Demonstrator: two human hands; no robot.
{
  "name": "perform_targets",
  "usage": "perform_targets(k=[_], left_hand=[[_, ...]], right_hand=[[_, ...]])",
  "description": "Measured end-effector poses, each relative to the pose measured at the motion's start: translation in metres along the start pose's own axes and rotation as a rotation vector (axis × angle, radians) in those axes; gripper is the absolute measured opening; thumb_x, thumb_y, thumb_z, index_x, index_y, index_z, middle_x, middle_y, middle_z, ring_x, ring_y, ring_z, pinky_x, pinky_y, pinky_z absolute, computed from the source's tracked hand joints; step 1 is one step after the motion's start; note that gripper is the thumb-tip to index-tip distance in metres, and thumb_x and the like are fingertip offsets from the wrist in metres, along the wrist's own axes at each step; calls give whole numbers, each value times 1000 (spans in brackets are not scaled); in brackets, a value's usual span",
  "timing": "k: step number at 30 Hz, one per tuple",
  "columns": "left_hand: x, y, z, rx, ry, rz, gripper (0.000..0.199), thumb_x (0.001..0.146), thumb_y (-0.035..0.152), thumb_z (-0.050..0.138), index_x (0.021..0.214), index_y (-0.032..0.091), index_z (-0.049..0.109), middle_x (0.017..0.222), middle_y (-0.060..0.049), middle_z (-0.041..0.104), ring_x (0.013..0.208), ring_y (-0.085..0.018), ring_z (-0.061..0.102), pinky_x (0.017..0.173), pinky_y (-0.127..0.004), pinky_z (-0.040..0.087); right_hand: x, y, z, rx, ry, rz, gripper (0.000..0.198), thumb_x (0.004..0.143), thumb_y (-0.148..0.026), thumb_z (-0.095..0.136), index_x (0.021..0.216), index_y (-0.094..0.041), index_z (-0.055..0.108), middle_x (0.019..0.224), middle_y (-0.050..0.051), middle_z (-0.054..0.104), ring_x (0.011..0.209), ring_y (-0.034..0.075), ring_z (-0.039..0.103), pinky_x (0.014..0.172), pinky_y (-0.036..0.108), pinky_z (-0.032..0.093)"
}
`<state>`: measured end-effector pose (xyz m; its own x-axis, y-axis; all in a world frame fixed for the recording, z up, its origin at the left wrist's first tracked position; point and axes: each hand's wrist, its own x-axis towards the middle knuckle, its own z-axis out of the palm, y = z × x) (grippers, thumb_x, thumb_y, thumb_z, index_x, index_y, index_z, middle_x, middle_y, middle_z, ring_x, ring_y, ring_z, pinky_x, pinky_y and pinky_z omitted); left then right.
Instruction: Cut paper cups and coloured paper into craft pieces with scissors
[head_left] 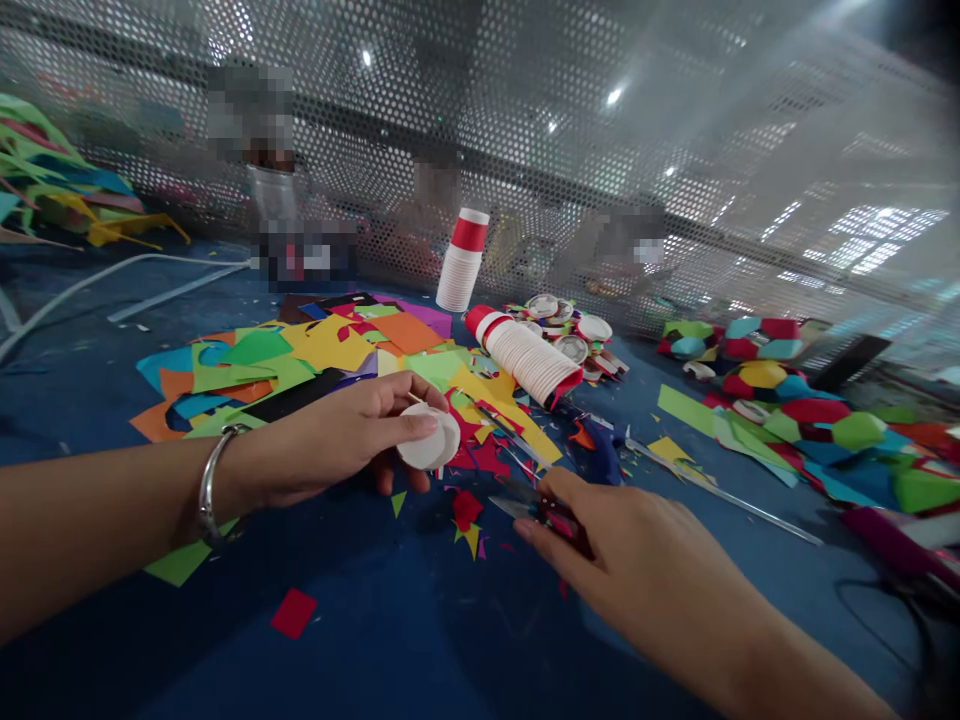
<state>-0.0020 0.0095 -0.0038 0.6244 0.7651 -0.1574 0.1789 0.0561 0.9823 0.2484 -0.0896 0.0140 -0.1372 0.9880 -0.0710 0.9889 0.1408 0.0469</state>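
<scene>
Between the thumb and fingers of my left hand (367, 430) are white paper discs (429, 440), two of them overlapping. My right hand (622, 550) is closed around the dark handles of a pair of scissors (551, 520), its pointed blades aimed left toward the discs but apart from them. Just below the discs lie small paper scraps, among them a red piece (466, 510). Behind my left hand spreads a heap of coloured paper (330, 345).
A stack of paper cups (525, 355) lies on its side, and another cup stack (463, 260) stands behind it. Round lids (592, 328) are heaped beyond. To the right are a metal rod (727, 492) and colourful paper shapes (817, 425). A perforated metal screen (510, 130) closes off the back.
</scene>
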Motion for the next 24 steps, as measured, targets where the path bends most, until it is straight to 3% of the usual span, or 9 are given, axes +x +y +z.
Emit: perform_targets(k=[8,12,16,19,24], left_hand=[[-1,1,-1,-136,-108,-16,46,84,22,76,126,21,57,118,-7,68,97,-19,66,71,-27,54],[1,-1,-6,-133,-157,12,52,80,20,81,125,21,57,111,-4,69,96,-17,64,83,-28,51],[0,-4,-14,-50,-214,9,47,79,24,83,119,22,59,113,-4,70,103,-20,65,92,-32,50],[-3,-5,-20,29,-268,-51,46,81,28,81,121,26,59,114,-4,72,101,-21,69,87,-32,52],[-11,0,-23,254,-317,-62,39,87,46,74,121,28,63,83,2,72,68,-14,66,62,-23,48]], right_hand=[[-11,-5,13,98,25,11,22,100,-43,49,99,-25,62,81,6,78,69,30,75,54,36,39],[-12,-6,12,183,-30,26,27,102,-41,40,102,-25,62,88,7,78,77,30,76,62,39,48],[-12,-6,10,126,-75,40,31,103,-42,36,102,-27,64,89,7,77,80,33,76,66,44,50],[-12,-6,10,50,-80,31,30,102,-42,37,99,-28,64,86,7,77,77,34,76,63,43,48],[-8,-4,9,36,-42,-8,29,103,-40,39,91,-28,63,80,4,76,71,31,74,59,39,44]])
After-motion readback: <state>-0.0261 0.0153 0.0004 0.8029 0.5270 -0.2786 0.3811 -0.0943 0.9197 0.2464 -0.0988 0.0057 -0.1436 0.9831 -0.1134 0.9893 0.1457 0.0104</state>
